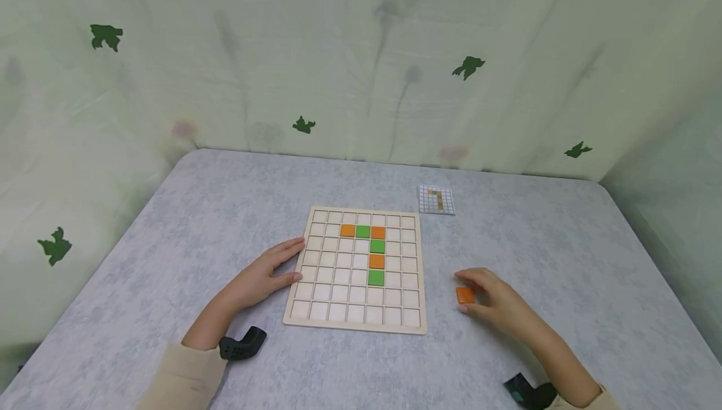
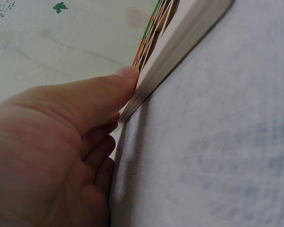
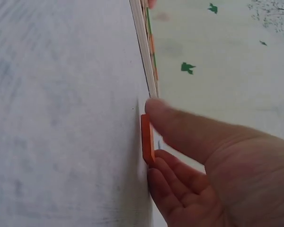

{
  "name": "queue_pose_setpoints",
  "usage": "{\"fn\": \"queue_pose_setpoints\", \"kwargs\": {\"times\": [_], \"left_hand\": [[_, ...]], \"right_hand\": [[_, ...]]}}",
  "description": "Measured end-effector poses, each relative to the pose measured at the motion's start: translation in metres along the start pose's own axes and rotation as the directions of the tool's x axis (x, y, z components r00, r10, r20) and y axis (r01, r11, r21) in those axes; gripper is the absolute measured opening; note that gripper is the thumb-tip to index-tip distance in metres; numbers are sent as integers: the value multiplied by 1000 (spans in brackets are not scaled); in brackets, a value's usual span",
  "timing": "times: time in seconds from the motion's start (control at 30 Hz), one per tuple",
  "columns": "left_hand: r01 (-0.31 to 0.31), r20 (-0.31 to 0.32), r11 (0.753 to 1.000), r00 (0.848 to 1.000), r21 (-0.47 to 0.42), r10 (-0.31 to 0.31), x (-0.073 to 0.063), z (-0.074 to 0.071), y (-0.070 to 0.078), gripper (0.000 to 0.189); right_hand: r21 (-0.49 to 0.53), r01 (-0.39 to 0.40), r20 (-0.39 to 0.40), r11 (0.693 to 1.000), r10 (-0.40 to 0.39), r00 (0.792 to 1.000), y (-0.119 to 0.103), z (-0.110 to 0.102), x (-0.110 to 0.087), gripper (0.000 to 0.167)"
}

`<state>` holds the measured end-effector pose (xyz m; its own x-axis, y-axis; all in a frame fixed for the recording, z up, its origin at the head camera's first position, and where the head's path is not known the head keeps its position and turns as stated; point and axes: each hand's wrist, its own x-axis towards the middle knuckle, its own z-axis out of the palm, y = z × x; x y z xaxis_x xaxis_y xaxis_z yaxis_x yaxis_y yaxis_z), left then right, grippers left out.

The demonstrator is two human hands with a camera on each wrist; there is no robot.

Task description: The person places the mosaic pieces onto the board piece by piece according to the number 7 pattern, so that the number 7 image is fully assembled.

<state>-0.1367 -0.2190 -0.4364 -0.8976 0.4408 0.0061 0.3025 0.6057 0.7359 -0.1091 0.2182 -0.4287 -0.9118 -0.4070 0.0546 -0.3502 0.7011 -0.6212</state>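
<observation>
My left hand rests at the left edge of a square wooden grid board, its thumb touching the frame in the left wrist view. Orange and green tiles fill a short row on the board and a column running down from its right end. Right of the board, low over the table, my right hand has an orange tile between thumb and curled fingers. In the right wrist view that orange tile appears edge-on, thumb at one end and fingers at the other.
A small printed pattern card lies just past the board's upper right corner. A black wrist device sits at the left wrist, another at the right. The grey table meets a pale curtain with green cut-out shapes behind it.
</observation>
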Motion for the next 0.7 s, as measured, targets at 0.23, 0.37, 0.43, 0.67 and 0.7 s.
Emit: {"fn": "queue_pose_setpoints", "kwargs": {"times": [0.23,0.37,0.43,0.67,0.7], "left_hand": [[4,-2,1000,1000,-3,-4,0,1,0,65],[4,0,1000,1000,0,-4,1,1,1,65],[3,1,1000,1000,1,-3,1,1,1,65],[7,3,1000,1000,3,-7,0,0,0,65],[8,1,1000,1000,4,-8,0,0,0,65]], "right_hand": [[-7,-19,-3,1000,19,1000,3,1,2,23],[9,-3,-35,1000,3,999,-2,0,3,24],[23,27,-56,999,-26,998,-6,-1,5,27],[87,205,-168,975,-189,968,-32,5,23,31],[93,231,-182,968,-212,960,-36,8,26,32]]}}
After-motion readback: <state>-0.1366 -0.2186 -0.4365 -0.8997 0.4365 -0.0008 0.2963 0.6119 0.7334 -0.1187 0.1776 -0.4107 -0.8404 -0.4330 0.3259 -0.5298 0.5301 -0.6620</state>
